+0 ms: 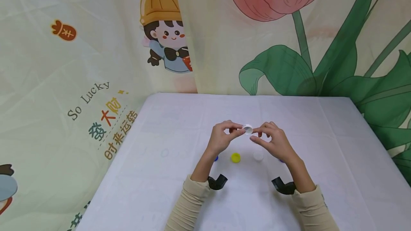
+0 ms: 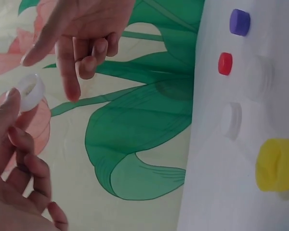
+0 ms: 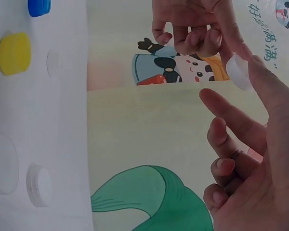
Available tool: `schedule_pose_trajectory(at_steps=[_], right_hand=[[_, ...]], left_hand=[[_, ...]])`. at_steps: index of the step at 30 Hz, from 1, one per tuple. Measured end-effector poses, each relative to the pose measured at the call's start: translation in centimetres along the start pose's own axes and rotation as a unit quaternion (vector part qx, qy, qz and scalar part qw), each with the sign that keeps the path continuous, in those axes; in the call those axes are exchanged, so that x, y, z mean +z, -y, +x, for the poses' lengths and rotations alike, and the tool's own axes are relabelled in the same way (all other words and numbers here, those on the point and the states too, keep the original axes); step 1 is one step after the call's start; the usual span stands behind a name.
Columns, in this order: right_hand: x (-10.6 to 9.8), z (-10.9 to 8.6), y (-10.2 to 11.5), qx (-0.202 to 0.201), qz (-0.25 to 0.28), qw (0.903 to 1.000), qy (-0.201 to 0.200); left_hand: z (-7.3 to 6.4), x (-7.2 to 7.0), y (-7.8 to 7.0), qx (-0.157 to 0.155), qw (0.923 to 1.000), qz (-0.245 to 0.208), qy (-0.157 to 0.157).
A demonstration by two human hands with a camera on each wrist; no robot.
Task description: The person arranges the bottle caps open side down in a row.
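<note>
Held up over the table is a small white bottle cap (image 1: 248, 129), its hollow side showing in the head view. The thumb and index finger of my left hand (image 1: 221, 136) pinch its edge. My right hand (image 1: 274, 142) is just to the right, with its index finger extended close to the cap's rim and the thumb spread apart. In the left wrist view, the right hand (image 2: 89, 38) has nothing between its fingers. The right wrist view has the right thumb (image 3: 267, 84) overlapping the cap.
A yellow cap (image 1: 236, 157) and a white cap (image 1: 258, 157) lie on the white table (image 1: 154, 188). Partly hidden blue cap (image 1: 216, 158) and purple cap (image 2: 240, 22) flank them. A small red cap (image 2: 225, 63) and more whitish caps (image 3: 41, 186) also lie there. Printed cloth hangs behind.
</note>
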State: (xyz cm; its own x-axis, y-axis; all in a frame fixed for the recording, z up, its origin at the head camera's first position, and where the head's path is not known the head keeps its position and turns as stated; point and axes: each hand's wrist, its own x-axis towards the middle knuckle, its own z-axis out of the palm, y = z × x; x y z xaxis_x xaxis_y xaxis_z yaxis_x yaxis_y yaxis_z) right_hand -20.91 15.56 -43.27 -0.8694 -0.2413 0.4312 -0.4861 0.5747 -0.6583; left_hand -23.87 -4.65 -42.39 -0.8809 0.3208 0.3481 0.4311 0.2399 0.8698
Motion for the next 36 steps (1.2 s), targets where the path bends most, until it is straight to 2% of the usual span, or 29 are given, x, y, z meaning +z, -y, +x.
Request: schedule_pose_trajectory(at_steps=[3, 5, 8, 10, 13, 15, 18, 22, 27, 33, 36], right_hand=[[0.0, -0.1, 0.0, 0.012, 0.022, 0.9996, 0.010], [0.0, -0.1, 0.0, 0.019, 0.037, 0.9990, 0.012], [-0.1, -0.2, 0.0, 0.033, 0.057, 0.9977, 0.017], [-0.2, -0.2, 0.2, 0.042, 0.066, 0.9968, 0.019], [-0.3, -0.2, 0.5, 0.049, 0.075, 0.9958, 0.019], [-0.3, -0.1, 0.7, 0.049, 0.079, 0.9956, 0.017], [-0.4, -0.1, 0.9, 0.047, 0.080, 0.9955, 0.015], [-0.6, -0.1, 0.9, 0.050, 0.080, 0.9954, 0.016], [-0.6, -0.1, 0.5, 0.039, 0.084, 0.9957, 0.005], [-0.7, -0.1, 0.3, 0.033, 0.083, 0.9958, -0.021], [-1.3, -0.1, 1.8, 0.022, 0.073, 0.9967, -0.028]], left_hand=[[0.1, 0.0, 0.1, 0.072, 0.9970, 0.023, -0.014], [0.0, 0.0, 0.1, 0.118, 0.9910, 0.059, -0.022], [-0.1, 0.0, -0.1, 0.175, 0.9766, 0.120, -0.032], [-0.2, -0.1, -0.3, 0.211, 0.9643, 0.155, -0.037], [-0.2, -0.1, -0.6, 0.255, 0.9475, 0.187, -0.047], [-0.1, 0.0, -0.6, 0.273, 0.9399, 0.198, -0.051], [-0.1, 0.0, -0.6, 0.286, 0.9340, 0.208, -0.053], [-0.1, 0.1, -0.6, 0.284, 0.9329, 0.216, -0.053], [-0.1, 0.3, -0.7, 0.264, 0.9385, 0.216, -0.053], [-0.1, 0.5, -0.3, 0.236, 0.9490, 0.204, -0.050], [0.0, 0.5, 0.0, 0.227, 0.9536, 0.192, -0.047]])
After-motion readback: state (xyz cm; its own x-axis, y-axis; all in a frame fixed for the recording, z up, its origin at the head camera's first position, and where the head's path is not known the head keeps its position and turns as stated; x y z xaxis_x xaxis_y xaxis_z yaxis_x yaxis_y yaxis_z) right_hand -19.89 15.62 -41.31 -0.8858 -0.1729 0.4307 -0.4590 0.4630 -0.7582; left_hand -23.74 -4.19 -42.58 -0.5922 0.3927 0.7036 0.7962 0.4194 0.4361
